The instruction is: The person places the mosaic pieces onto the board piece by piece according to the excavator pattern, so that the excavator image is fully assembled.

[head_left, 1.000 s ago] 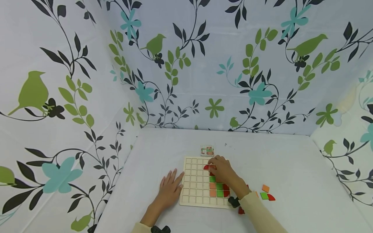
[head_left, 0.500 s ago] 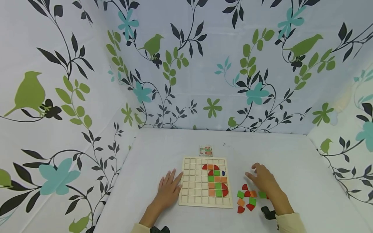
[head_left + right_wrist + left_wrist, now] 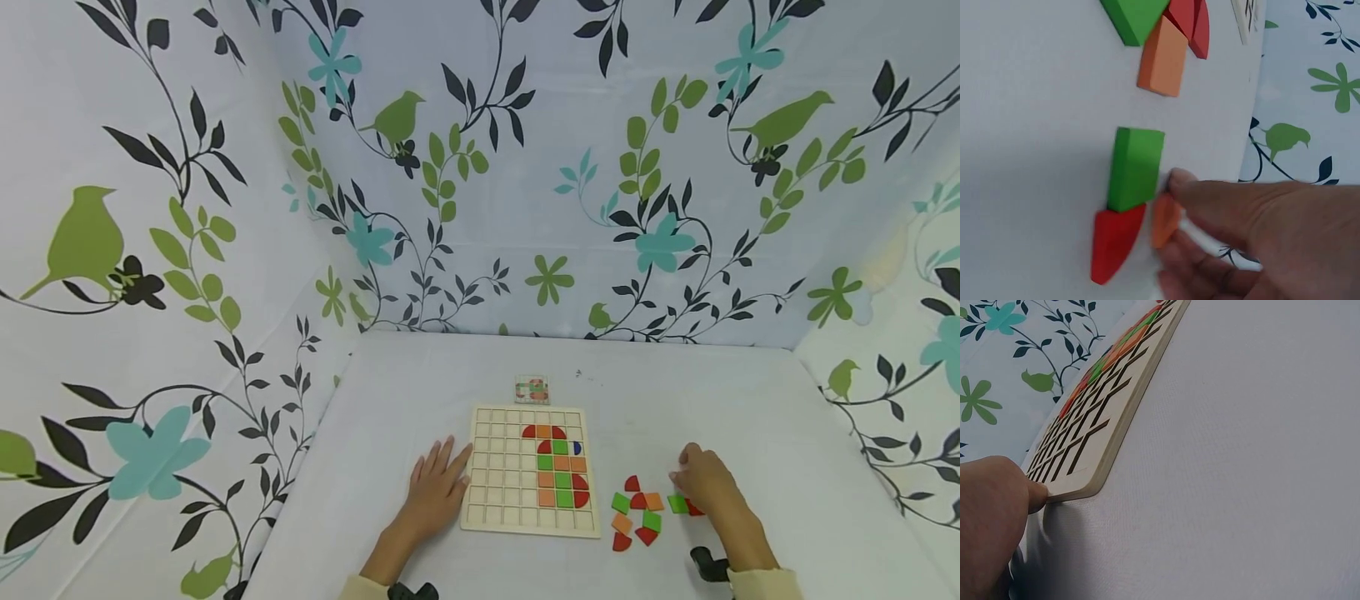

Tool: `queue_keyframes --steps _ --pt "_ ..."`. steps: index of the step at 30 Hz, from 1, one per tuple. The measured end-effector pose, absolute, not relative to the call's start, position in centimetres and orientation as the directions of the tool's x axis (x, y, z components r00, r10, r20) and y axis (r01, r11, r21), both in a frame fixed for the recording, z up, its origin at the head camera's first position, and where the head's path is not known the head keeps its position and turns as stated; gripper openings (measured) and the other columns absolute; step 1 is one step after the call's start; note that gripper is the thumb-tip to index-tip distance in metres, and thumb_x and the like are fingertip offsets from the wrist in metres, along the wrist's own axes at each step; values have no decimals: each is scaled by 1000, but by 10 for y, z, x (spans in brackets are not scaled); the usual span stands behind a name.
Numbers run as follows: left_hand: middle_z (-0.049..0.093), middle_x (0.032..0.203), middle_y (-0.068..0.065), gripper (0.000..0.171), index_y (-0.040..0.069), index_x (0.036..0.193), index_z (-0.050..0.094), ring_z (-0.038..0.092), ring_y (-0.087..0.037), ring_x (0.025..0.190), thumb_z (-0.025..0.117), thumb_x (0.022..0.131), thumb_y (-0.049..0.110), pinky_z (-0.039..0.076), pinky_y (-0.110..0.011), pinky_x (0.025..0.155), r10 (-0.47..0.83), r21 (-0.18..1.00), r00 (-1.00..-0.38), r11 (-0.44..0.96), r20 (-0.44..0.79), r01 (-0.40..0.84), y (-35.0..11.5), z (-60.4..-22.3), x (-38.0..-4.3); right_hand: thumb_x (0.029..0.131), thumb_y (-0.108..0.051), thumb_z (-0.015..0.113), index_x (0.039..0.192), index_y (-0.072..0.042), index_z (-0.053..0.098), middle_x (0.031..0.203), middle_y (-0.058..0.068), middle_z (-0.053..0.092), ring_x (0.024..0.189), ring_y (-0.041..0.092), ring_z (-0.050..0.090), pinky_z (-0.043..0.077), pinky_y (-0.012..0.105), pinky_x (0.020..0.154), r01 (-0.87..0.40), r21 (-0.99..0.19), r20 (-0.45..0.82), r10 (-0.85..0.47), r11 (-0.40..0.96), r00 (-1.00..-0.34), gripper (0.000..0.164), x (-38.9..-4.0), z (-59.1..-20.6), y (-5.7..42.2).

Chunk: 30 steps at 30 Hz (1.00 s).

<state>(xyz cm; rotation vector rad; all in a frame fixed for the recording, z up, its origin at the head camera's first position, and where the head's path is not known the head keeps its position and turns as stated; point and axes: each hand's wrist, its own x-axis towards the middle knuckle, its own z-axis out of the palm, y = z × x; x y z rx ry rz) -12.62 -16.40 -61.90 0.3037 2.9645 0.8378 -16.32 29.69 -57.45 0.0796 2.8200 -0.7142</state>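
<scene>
A wooden grid board (image 3: 502,492) lies on the table, its right half partly filled with red, orange, green and blue pieces. My left hand (image 3: 437,490) lies flat at the board's left edge, fingers straight; the left wrist view shows the thumb (image 3: 1036,495) touching the board's corner. Right of the loose pieces, my right hand (image 3: 705,479) pinches an orange block (image 3: 1165,220) between thumb and fingers. Beside it lie a green square block (image 3: 1136,167) and a red quarter-round block (image 3: 1116,244), partly covered by the hand in the head view.
Several loose red, green and orange blocks (image 3: 651,522) lie between the board and my right hand. A small pattern card (image 3: 532,389) sits just behind the board. The white table (image 3: 675,375) ends at a cloth wall printed with leaves and birds.
My right hand has left the board's upper right and moved right, past the loose pieces, to the orange block it now pinches. The left hand stays in place.
</scene>
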Motion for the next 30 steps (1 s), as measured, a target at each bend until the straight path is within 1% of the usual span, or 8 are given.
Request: queue_keyframes --steps 2,5,9,13,19,25,27,30 --pt "27 172 -20 51 17 161 46 18 -47 160 48 111 25 13 -71 124 197 523 -980 835 7 171 -164 -619 -126 95 -8 74 121 12 56 108 28 62 94 37 61 58 55 86 47 -481 -167 -39 875 -985 37 -164 -577 293" --pt "27 173 -19 51 18 162 45 18 -46 161 47 111 26 13 -71 124 195 521 -981 837 2 168 -164 -621 -127 94 -8 76 126 10 57 116 32 60 99 39 61 57 58 87 15 -476 -109 -42 880 -993 41 -164 -579 287" --pt "26 173 -18 52 19 162 44 17 -45 161 47 111 27 12 -70 124 199 519 -980 838 -2 169 -165 -624 -128 95 -9 74 119 9 61 111 30 59 92 35 57 55 53 78 49 -487 -117 -9 872 -993 33 -162 -578 284" --pt "27 173 -19 52 18 162 45 18 -46 161 47 111 27 13 -71 124 200 519 -980 837 3 173 -165 -623 -129 96 -4 69 116 7 64 109 25 59 93 32 55 55 54 86 27 -547 -115 -43 837 -992 23 -161 -584 285" --pt "26 173 -18 52 19 162 44 17 -45 161 47 111 27 13 -70 124 196 517 -981 839 1 168 -165 -624 -128 97 -4 68 121 8 63 112 26 58 98 34 56 55 59 93 34 -568 -107 -33 822 -994 27 -160 -590 284" --pt "26 174 -18 52 19 163 44 17 -45 161 46 112 28 13 -70 124 197 511 -980 843 -2 168 -164 -624 -128 98 -5 69 119 7 64 112 29 59 98 37 58 54 60 90 27 -570 -70 -16 821 -997 25 -163 -589 278" --pt "25 174 -17 52 19 163 43 17 -45 161 46 112 28 13 -70 125 198 512 -980 842 -5 168 -164 -624 -128 99 -6 69 119 6 66 111 28 60 97 36 58 55 59 88 21 -576 -64 -20 818 -998 24 -165 -590 275" --pt "26 173 -18 52 19 163 43 17 -44 161 47 112 28 13 -70 125 200 511 -980 843 -3 170 -164 -623 -128 100 -7 68 122 4 66 113 26 61 99 34 59 56 57 91 15 -592 -69 -32 806 -997 24 -168 -592 269"
